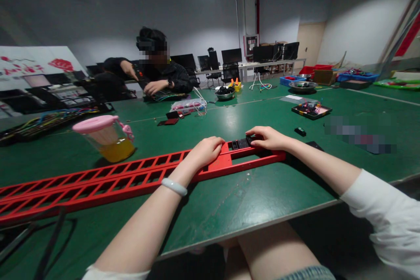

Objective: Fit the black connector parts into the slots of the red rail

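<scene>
A long red slotted metal frame [124, 173] lies across the green table [262, 197]. My left hand [206, 152] is closed over the frame, just left of its open section, with the fingertips on the far rail. In that open section sit several small black modules [242, 143] that look like power sockets, in a row along the far rail. My right hand [267, 138] is closed, its thumb and fingers pinching the rightmost black module [250, 139]. Its fingers partly hide that piece. A loose small black module [299, 131] lies to the right of my right hand.
A pink-lidded jug [106, 140] with yellow liquid stands behind the frame at left. Across the table a person [157, 70] handles a power tool and wires. A black tray [311, 109], metal bowls [225, 93] and a clear plastic box [188, 105] stand farther back.
</scene>
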`<action>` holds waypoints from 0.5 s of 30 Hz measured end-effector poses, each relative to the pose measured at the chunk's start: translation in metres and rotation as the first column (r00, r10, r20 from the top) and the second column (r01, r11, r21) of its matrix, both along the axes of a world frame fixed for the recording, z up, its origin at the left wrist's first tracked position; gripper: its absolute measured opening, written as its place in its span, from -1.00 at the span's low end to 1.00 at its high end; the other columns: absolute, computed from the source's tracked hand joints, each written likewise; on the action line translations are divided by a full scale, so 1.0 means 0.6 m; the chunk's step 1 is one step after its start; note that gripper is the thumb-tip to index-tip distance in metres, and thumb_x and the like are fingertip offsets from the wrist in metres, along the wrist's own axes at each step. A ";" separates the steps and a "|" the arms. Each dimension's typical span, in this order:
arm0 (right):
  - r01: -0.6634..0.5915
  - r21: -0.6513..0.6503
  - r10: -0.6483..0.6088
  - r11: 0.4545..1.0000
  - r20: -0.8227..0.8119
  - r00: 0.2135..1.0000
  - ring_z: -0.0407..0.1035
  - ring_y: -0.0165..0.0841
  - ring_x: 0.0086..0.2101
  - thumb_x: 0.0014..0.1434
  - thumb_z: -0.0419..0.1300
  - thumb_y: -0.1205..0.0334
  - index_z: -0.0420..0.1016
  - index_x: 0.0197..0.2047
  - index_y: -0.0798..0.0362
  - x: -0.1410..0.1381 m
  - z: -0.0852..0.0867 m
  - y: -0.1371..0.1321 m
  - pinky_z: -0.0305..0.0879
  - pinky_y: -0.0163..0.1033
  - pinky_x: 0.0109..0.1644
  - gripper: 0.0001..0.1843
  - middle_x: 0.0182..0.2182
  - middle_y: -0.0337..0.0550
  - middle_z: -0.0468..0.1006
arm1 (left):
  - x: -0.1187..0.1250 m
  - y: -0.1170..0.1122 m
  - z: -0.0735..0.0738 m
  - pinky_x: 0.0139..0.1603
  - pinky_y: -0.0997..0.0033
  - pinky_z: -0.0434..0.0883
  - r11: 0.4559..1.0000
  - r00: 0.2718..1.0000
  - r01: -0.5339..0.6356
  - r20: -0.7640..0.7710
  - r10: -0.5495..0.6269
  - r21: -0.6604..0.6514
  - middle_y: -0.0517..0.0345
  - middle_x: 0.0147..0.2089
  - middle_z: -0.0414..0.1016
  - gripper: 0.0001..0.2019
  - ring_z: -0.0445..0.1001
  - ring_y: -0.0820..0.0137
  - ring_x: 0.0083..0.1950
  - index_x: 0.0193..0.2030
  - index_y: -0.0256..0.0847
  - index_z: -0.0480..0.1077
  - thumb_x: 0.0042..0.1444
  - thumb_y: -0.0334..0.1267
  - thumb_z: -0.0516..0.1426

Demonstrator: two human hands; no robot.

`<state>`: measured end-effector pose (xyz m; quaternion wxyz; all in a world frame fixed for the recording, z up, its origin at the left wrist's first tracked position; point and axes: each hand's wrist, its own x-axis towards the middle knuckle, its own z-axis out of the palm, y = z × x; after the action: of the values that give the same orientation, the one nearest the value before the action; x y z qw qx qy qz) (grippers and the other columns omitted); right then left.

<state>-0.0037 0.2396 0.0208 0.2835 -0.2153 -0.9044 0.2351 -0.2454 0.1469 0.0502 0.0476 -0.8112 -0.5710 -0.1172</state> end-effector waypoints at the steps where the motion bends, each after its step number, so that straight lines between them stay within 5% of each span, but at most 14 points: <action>1: -0.003 0.000 0.003 1.000 0.004 1.000 0.34 -0.31 -0.14 0.00 0.16 0.31 0.35 -0.02 0.08 0.000 0.000 0.000 0.26 -0.16 -0.05 -0.58 -0.11 -0.05 0.44 | 0.001 0.000 0.000 -0.12 0.42 0.30 1.000 1.000 -0.004 0.002 0.004 -0.004 0.06 -0.19 0.45 -0.68 0.40 0.36 -0.17 -0.14 -0.20 0.39 0.14 -0.27 -0.15; 15: -0.002 -0.007 0.002 1.000 0.035 0.999 0.36 -0.33 -0.18 -0.01 0.17 0.29 0.38 -0.07 0.08 0.000 0.007 -0.005 0.26 -0.19 -0.07 -0.63 -0.15 -0.08 0.47 | -0.001 0.001 -0.002 -0.14 0.43 0.30 1.000 1.000 0.008 -0.009 -0.008 0.008 0.07 -0.20 0.44 -0.69 0.39 0.36 -0.18 -0.15 -0.19 0.39 0.15 -0.27 -0.14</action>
<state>-0.0036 0.2366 0.0248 0.2666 -0.2196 -0.9086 0.2349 -0.2460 0.1474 0.0493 0.0528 -0.8137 -0.5671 -0.1161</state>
